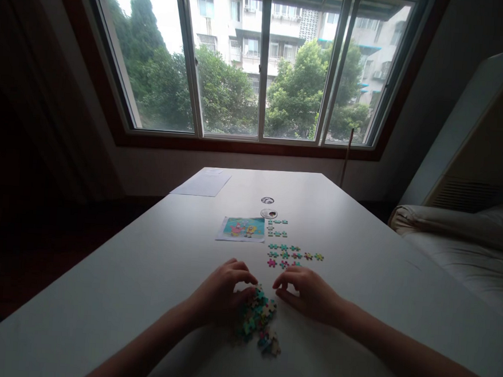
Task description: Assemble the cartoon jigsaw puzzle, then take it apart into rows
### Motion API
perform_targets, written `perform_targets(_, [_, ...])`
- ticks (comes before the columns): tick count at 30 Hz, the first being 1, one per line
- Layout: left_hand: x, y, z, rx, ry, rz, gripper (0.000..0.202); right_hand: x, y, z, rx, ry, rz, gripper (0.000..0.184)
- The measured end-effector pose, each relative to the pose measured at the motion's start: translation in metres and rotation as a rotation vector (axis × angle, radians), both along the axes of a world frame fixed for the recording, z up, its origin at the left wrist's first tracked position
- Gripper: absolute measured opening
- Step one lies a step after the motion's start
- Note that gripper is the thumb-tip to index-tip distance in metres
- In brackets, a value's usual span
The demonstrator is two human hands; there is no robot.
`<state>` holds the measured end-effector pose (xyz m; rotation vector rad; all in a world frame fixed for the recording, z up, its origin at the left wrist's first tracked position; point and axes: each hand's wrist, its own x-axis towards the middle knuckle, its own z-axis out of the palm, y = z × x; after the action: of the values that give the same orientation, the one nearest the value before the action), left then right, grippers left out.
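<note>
A heap of loose jigsaw pieces (260, 312) lies on the white table (140, 295), mostly teal and green with some pale backs showing. My left hand (222, 290) rests at the heap's left side, thumb and forefinger parted over its upper edge and partly covering it. To the right of the heap, my right hand (307, 293) has bent fingers with a small gap between thumb and forefinger; no piece shows in it. Beyond the hands, sorted jigsaw pieces (285, 254) lie spaced in short rows. A cartoon reference picture (244, 229) lies left of these rows.
Two small round items (269, 214) lie behind the picture. Sheets of paper (202, 183) sit at the table's far left corner. A window (262, 68) faces the table's far end, and a pale padded seat (458, 243) stands to the right.
</note>
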<state>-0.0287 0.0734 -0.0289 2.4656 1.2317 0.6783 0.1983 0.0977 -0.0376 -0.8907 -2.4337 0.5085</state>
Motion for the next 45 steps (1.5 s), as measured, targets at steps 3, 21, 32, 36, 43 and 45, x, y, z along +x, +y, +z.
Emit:
perform_targets(3, [0.004, -0.002, -0.001, 0.015, 0.062, -0.032, 0.015, -0.002, -0.014, -0.005, -0.067, 0.023, -0.033, 0.013])
perform_targets(21, [0.011, -0.004, -0.002, 0.013, -0.002, -0.013, 0.009, -0.016, -0.021, -0.007, -0.119, 0.080, -0.191, 0.012])
perform_targets(32, [0.010, -0.003, -0.005, 0.014, -0.009, -0.006, 0.012, -0.016, -0.019, -0.009, -0.024, 0.096, -0.178, 0.011])
perform_targets(36, [0.011, -0.005, -0.003, 0.060, -0.018, -0.002, 0.010, -0.015, -0.019, -0.009, 0.010, 0.112, -0.182, 0.009])
perform_targets(43, [0.013, -0.007, 0.000, 0.104, -0.026, 0.010, 0.008, -0.014, -0.020, -0.009, 0.110, 0.122, -0.187, 0.009])
perform_targets(45, [0.013, -0.007, 0.001, 0.103, -0.026, 0.005, 0.007, -0.015, -0.020, -0.010, 0.138, 0.114, -0.179, 0.009])
